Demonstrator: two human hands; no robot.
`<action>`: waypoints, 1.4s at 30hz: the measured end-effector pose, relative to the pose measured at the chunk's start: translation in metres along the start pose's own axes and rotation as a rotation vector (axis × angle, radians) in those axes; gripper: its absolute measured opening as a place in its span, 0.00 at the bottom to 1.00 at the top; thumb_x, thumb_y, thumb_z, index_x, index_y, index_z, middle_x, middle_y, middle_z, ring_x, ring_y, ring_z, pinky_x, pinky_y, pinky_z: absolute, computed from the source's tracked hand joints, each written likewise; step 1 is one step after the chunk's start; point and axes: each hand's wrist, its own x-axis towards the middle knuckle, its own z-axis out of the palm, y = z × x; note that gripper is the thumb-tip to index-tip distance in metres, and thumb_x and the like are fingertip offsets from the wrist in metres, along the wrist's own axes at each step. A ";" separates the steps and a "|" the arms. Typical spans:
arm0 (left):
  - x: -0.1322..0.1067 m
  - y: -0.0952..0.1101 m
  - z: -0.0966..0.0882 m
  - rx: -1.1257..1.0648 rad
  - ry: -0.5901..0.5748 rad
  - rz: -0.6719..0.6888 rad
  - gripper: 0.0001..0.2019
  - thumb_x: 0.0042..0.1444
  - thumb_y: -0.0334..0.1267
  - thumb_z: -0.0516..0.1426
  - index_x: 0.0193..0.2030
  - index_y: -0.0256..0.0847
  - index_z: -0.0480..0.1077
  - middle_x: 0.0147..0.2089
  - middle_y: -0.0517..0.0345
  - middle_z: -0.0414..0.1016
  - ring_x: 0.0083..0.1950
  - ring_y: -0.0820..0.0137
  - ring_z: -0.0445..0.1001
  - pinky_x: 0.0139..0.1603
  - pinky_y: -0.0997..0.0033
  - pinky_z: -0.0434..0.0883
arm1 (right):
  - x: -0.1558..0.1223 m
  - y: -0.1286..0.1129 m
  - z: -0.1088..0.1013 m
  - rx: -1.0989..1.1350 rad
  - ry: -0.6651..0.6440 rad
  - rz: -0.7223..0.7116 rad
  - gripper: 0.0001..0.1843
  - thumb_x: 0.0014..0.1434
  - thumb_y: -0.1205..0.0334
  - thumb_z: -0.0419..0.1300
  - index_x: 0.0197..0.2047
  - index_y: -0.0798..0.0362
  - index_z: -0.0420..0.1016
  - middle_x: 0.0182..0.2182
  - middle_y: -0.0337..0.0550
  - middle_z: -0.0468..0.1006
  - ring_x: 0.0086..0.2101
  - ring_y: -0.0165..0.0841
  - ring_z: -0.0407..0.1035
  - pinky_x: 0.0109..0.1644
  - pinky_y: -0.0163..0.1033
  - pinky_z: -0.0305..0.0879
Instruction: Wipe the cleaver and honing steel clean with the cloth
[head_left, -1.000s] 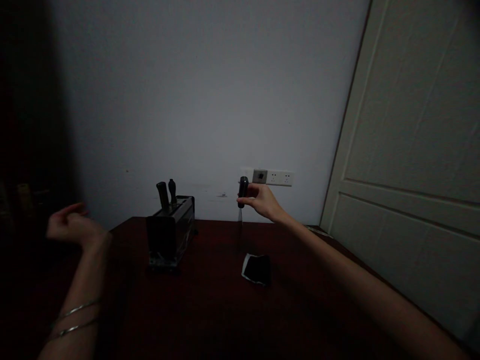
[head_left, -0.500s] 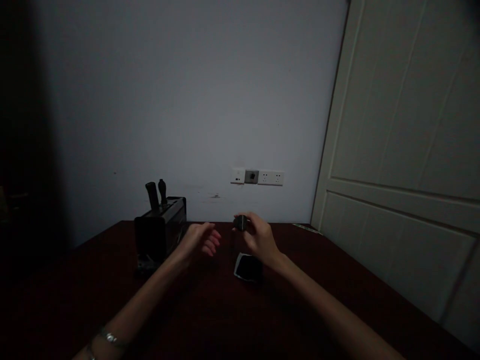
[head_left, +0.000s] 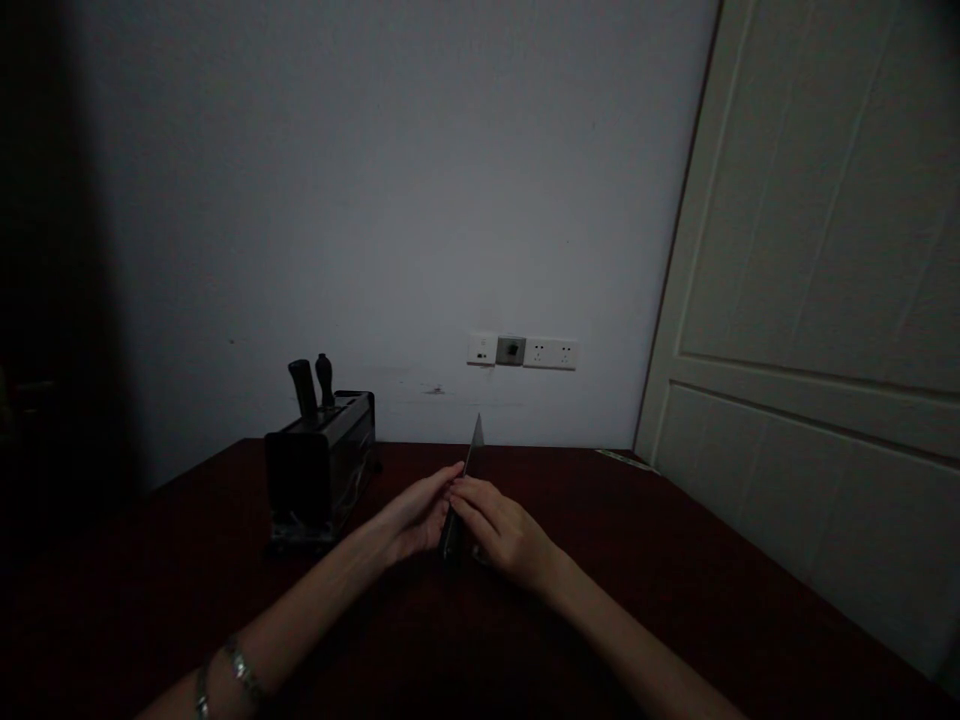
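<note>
Dark reddish-brown table (head_left: 637,560), pale wall (head_left: 360,220) behind; over it, one black-handled, metal-bladed knife (head_left: 450,537), tip up: right hand (head_left: 514,535) pinches it, fingers closed; left hand (head_left: 409,520), half-curled, steadies it.

The knife (head_left: 451,538) has a smooth metal blade (head_left: 476,443) and a handle (head_left: 450,530) that looks like plastic, faintly glossy. Near the left edge of the table (head_left: 600,545), the block (head_left: 300,485) has a matt end and a glossier side; the two grips (head_left: 303,388) in it look like matt plastic. The table resembles smooth wood. Past its far edge, the wall (head_left: 360,200) is matt and scuffed, the sockets (head_left: 551,354) smooth plastic, the grey plate (head_left: 511,350) metallic. Off its right edge, the door (head_left: 810,250) looks painted. The bracelets (head_left: 241,668) are shiny metal.
</note>
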 end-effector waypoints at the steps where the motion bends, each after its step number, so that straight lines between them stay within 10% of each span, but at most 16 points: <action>1: -0.001 0.001 0.002 -0.003 0.001 0.011 0.13 0.58 0.42 0.52 0.29 0.34 0.67 0.24 0.56 0.74 0.24 0.72 0.74 0.28 0.76 0.70 | -0.001 0.000 0.001 -0.006 -0.001 -0.007 0.19 0.58 0.73 0.48 0.53 0.61 0.64 0.42 0.59 0.75 0.50 0.41 0.66 0.50 0.48 0.69; 13: -0.002 -0.002 -0.005 0.140 -0.034 0.154 0.09 0.56 0.35 0.55 0.32 0.28 0.70 0.27 0.52 0.73 0.28 0.73 0.74 0.28 0.79 0.70 | -0.008 -0.006 0.004 -0.324 0.007 -0.018 0.13 0.57 0.68 0.52 0.44 0.49 0.71 0.41 0.46 0.76 0.43 0.37 0.68 0.54 0.51 0.62; 20: 0.004 -0.002 -0.021 0.174 0.025 0.226 0.09 0.55 0.36 0.55 0.32 0.29 0.69 0.27 0.53 0.71 0.30 0.70 0.72 0.34 0.68 0.72 | -0.002 -0.002 -0.017 -0.260 -0.342 0.102 0.25 0.58 0.66 0.50 0.60 0.53 0.56 0.51 0.52 0.69 0.50 0.42 0.61 0.57 0.55 0.56; 29: 0.013 -0.003 -0.046 0.000 0.119 0.088 0.15 0.60 0.40 0.46 0.32 0.30 0.64 0.22 0.62 0.58 0.18 0.80 0.57 0.16 0.81 0.56 | -0.081 0.049 -0.004 -0.031 -0.553 1.045 0.23 0.58 0.56 0.49 0.53 0.61 0.63 0.49 0.57 0.67 0.51 0.44 0.60 0.53 0.47 0.58; 35: 0.009 -0.028 -0.056 -0.143 0.094 0.064 0.17 0.61 0.41 0.43 0.29 0.31 0.63 0.20 0.63 0.54 0.16 0.82 0.51 0.13 0.83 0.48 | -0.113 0.048 0.031 0.074 -0.660 1.247 0.32 0.45 0.44 0.59 0.43 0.64 0.71 0.41 0.62 0.71 0.43 0.49 0.68 0.47 0.49 0.61; 42: 0.002 -0.047 -0.069 -0.259 0.001 0.079 0.20 0.61 0.41 0.40 0.29 0.29 0.64 0.20 0.64 0.51 0.15 0.82 0.49 0.13 0.84 0.45 | -0.120 0.050 0.049 0.277 -0.414 1.450 0.32 0.35 0.69 0.64 0.48 0.59 0.66 0.44 0.53 0.73 0.46 0.43 0.67 0.48 0.42 0.62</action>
